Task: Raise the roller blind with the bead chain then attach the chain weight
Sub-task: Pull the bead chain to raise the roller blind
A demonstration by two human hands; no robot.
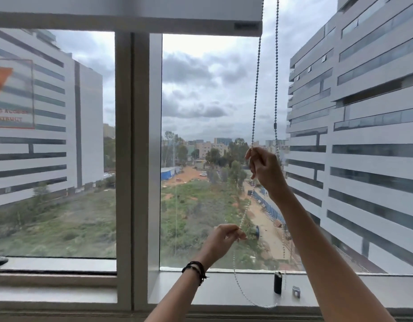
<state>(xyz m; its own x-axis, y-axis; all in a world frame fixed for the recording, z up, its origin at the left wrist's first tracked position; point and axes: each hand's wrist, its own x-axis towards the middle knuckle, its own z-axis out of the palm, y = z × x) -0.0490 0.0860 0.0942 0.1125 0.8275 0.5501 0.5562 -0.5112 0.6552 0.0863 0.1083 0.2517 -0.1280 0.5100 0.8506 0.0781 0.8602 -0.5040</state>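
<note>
- Landmark: window sill (200, 289), flat, pale grey, matte.
- Roller blind (131, 10) is far above the sill at the top of the window, almost fully up; its bottom bar is a straight grey strip with a small dark end cap.
- Bead chain (255, 108) drops from the blind's right end in two strands of small round metallic beads. One strand carries a dark barrel-shaped connector (274, 125) well above the sill.
- Right hand (264, 169) is high above the sill, grip pinched together on the left strand.
- Left hand (224, 238) is lower, nearer the sill, grip pinched on the same strand; the chain runs slanted between the two hands.
- Below the left hand the chain hangs slack and its loop lies on the sill's front edge.
- Chain weight (277, 282), a dark upright cylinder, stands on the sill just right of the slack loop; contact with the chain cannot be told.
- Small grey metal clip (296, 292) sits on the sill just right of the weight.
- Dark cord bracelets (196, 271) circle the left wrist, above the sill.
- Thick grey frame post (138, 159) rises from the sill left of both hands; nothing blocks the chain.
- Orange-and-white sticker (12, 94) on the left pane, text blurred.
</note>
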